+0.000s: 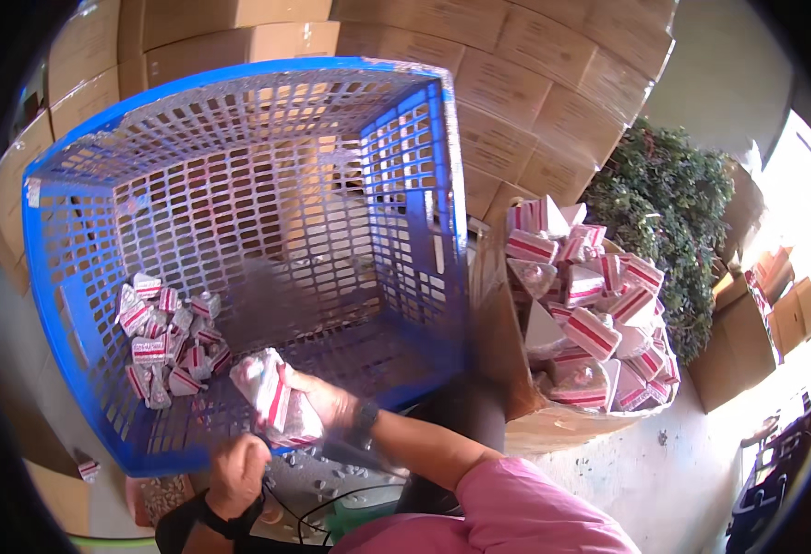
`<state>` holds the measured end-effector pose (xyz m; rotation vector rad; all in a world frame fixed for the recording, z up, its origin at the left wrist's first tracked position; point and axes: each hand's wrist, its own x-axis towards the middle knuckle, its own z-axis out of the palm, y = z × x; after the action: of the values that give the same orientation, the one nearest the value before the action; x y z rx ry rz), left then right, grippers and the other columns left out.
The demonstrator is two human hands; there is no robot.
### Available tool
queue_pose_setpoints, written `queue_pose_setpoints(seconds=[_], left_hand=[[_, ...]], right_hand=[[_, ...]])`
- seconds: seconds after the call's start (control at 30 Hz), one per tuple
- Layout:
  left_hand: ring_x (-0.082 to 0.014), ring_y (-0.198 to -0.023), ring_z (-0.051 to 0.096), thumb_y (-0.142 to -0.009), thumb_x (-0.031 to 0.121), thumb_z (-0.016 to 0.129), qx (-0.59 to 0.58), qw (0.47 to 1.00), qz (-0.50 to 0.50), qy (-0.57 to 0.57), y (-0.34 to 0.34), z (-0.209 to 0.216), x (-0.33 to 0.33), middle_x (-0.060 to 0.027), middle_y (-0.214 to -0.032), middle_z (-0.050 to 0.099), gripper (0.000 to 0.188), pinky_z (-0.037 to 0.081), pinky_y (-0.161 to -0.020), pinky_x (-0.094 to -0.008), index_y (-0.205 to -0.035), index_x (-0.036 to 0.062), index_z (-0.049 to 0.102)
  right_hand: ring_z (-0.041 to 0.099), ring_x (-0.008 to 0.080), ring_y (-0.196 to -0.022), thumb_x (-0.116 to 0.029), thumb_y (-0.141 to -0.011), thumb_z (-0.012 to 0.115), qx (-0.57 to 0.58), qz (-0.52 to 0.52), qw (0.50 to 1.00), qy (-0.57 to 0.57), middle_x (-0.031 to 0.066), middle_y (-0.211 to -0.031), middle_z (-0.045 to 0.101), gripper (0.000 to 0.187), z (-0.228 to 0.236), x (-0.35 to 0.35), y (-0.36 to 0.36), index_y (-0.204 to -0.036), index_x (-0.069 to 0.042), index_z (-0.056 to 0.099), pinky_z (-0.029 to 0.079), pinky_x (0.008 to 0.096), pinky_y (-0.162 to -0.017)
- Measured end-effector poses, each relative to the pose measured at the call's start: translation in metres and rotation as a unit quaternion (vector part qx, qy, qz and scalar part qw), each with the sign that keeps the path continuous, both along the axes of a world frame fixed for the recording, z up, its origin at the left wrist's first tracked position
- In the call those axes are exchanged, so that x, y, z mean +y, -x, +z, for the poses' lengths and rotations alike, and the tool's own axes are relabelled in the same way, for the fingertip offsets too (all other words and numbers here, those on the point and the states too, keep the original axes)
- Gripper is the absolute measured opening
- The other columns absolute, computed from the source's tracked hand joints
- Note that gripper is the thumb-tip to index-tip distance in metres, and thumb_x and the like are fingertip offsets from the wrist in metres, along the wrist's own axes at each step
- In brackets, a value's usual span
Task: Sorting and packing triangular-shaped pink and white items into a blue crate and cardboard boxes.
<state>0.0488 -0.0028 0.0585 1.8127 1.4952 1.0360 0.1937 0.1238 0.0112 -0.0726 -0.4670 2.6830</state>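
Observation:
My right hand [327,402], with a dark watch on its wrist, grips a large wedge-shaped imitation cake slice [274,392], whitish with pink-red bands; it may be more than one piece. It is over the near rim of a big blue plastic basket [248,66]. Just below and left of it, my left hand [237,469] is curled, a black band on its wrist. Whatever its fingers pinch, if anything, is too small or hidden. Inside the basket, at its left, lies a heap of similar small cake slices [151,348].
An open cardboard carton [509,374] at the right is heaped with imitation cake slices [593,332]. Stacked cardboard boxes [493,78] form a wall behind. Green artificial foliage [668,208] stands beyond the carton. A dark crate [761,499] sits far right. Small bits litter the floor.

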Motion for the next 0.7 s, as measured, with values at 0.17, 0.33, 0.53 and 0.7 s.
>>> queue_pose_setpoints(seconds=[0.17,0.33,0.53,0.7], left_hand=[[-0.0272,-0.062,0.054,-0.087,0.019,0.046,-0.071,0.997,-0.018,0.015,-0.021,0.008,0.012,-0.0113,-0.070,0.056,0.022,0.041,-0.057,-0.0352,-0.077,0.0011,0.052],[-0.0305,-0.087,0.051,-0.081,0.018,0.054,0.071,0.983,0.019,-0.168,-0.031,0.006,0.027,-0.0153,-0.096,0.053,0.025,0.041,-0.078,-0.0376,-0.097,0.0000,0.052],[-0.0325,-0.094,0.048,-0.071,0.007,0.060,0.089,0.989,-0.061,-0.105,-0.036,-0.007,0.017,-0.0146,-0.101,0.052,0.028,0.040,-0.082,-0.0393,-0.097,0.0010,0.052],[-0.0314,-0.089,0.051,-0.072,0.006,0.060,0.075,0.986,-0.114,-0.094,-0.042,-0.010,0.024,-0.0133,-0.095,0.053,0.023,0.041,-0.078,-0.0380,-0.093,0.0019,0.053]], right_hand=[[0.057,0.0205,-0.092,-0.045,-0.076,0.061,-0.073,-0.122,0.987,-0.069,0.0082,-0.104,0.057,0.057,0.030,0.022,-0.017,-0.116,-0.008,0.047,0.046,0.0347,-0.081],[0.056,0.0233,-0.095,-0.034,-0.080,0.060,-0.184,-0.317,0.895,-0.256,0.0130,-0.106,0.057,0.053,0.132,0.083,-0.094,-0.118,-0.003,0.044,0.044,0.0356,-0.085],[0.060,0.0157,-0.070,-0.037,-0.077,0.060,-0.527,-0.491,0.546,-0.428,0.0108,-0.079,0.060,0.042,0.242,0.102,-0.258,-0.097,0.000,0.057,0.049,0.0272,-0.056],[0.061,0.0287,-0.079,-0.045,-0.076,0.056,-0.743,-0.459,0.199,-0.445,0.0211,-0.085,0.060,0.058,0.255,0.115,-0.378,-0.103,0.005,0.051,0.049,0.0369,-0.068]])
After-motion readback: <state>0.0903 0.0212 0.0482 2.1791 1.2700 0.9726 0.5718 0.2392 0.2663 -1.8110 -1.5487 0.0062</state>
